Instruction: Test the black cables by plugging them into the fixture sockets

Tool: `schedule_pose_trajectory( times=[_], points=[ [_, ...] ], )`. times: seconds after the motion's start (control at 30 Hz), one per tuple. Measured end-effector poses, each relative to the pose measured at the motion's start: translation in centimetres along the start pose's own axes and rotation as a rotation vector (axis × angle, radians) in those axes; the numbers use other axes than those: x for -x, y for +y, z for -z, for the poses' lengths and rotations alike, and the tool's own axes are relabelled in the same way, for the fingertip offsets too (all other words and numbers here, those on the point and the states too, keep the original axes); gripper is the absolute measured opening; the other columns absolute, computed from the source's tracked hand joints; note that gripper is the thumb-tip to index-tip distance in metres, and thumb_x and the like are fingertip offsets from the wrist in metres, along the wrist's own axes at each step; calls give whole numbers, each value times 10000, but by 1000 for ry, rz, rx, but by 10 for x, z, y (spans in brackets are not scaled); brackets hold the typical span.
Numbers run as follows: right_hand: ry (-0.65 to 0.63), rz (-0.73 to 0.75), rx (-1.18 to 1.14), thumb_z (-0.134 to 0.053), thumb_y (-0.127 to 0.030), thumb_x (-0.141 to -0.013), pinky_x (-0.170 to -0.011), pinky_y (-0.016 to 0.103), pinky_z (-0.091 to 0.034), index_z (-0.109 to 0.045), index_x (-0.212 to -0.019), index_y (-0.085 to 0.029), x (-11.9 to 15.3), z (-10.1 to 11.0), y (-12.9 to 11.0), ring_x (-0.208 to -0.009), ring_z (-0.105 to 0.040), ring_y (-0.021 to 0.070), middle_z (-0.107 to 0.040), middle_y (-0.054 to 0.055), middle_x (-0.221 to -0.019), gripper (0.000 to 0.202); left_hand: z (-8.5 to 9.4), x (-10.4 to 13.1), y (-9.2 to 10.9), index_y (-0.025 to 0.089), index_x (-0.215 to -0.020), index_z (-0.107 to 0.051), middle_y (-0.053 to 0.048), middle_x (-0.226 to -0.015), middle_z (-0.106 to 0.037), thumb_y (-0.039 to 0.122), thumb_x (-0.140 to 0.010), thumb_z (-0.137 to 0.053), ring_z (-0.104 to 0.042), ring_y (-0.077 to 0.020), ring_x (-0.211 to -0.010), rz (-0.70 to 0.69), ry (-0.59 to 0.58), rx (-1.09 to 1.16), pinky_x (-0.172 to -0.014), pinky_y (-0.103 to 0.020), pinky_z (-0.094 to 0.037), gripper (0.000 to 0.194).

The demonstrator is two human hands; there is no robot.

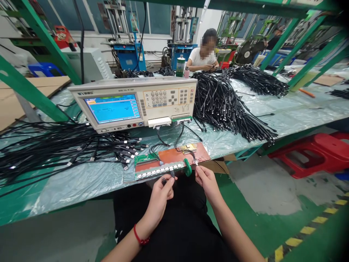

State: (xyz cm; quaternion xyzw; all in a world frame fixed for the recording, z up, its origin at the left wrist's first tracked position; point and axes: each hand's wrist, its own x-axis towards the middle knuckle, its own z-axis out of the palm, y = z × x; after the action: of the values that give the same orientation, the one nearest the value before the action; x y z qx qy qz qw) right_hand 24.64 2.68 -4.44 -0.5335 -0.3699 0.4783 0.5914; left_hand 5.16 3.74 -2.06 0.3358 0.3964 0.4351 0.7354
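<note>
My left hand [163, 189] is closed on the black plug of a USB cable [172, 173], whose end meets the row of white sockets [155, 171] along the test board's front edge. Another dark plug [164, 180] shows at the same hand's fingers. At the board's right end my right hand [206, 181] pinches a small pale connector [196, 162]. Between the hands a green clamp [187, 167] grips the edge of the orange and green test board [171, 156]. Black wires run from the board up to the tester [131, 105], whose blue screen is lit.
Loose black cables [68, 149] spread over the table at left. A large heap of black cables [226, 105] lies right of the tester. Behind it sit a green bottle [180, 66] and a co-worker [204, 54]. A red stool [313, 154] stands at right; green frame bars cross overhead.
</note>
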Motion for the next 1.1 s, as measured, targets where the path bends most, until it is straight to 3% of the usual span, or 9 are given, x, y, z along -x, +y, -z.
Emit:
schedule_pose_trajectory(
  times=[0.57, 0.8, 0.9, 0.97, 1.03, 1.1],
  points=[
    [-25, 26, -16, -665, -606, -884, -444, 229, -110, -485, -632, -182, -4, 3, 3, -421, -229, 55, -268, -83, -491, 525, 2, -2, -4, 146, -884, -604, 98, -598, -340, 464, -832, -769, -220, -34, -474, -8, -14, 5, -453, -189, -190, 362],
    [-43, -44, -18, -691, -649, -823, -434, 225, -110, -443, -590, -199, -11, 4, -4, -404, -165, 50, -216, -101, -460, 565, 3, -2, -5, 141, -888, -618, 113, -568, -291, 464, -830, -774, -210, -40, -471, -13, -10, 8, -452, -193, -189, 363],
    [-60, -60, 115, -622, -692, -835, -419, 227, -164, -456, -596, -209, -11, 4, -16, -383, -209, 70, -256, -87, -431, 564, 2, -1, -5, 138, -884, -630, 116, -559, -274, 464, -833, -772, -199, -41, -471, -22, -15, 15, -453, -196, -183, 359],
    [-19, 26, 382, -594, -652, -872, -443, 241, -265, -523, -610, -196, -7, 6, -36, -422, -359, 108, -412, -28, -464, 531, 2, 0, -6, 141, -879, -633, 115, -557, -268, 461, -841, -765, -195, -43, -473, -24, -18, 23, -455, -197, -180, 348],
    [138, 216, 654, -636, -547, -890, -530, 257, -365, -595, -646, -185, 5, 9, -63, -553, -495, 150, -558, 25, -590, 439, 3, 0, -7, 144, -872, -633, 115, -553, -260, 459, -845, -762, -189, -45, -474, -24, -18, 31, -457, -198, -174, 341],
    [303, 419, 667, -646, -471, -903, -581, 274, -406, -571, -622, -193, 22, 17, -94, -589, -491, 159, -540, 19, -603, 403, 4, 0, -8, 147, -863, -630, 117, -548, -249, 461, -845, -760, -176, -46, -473, -22, -23, 36, -456, -200, -163, 340]
  ],
)
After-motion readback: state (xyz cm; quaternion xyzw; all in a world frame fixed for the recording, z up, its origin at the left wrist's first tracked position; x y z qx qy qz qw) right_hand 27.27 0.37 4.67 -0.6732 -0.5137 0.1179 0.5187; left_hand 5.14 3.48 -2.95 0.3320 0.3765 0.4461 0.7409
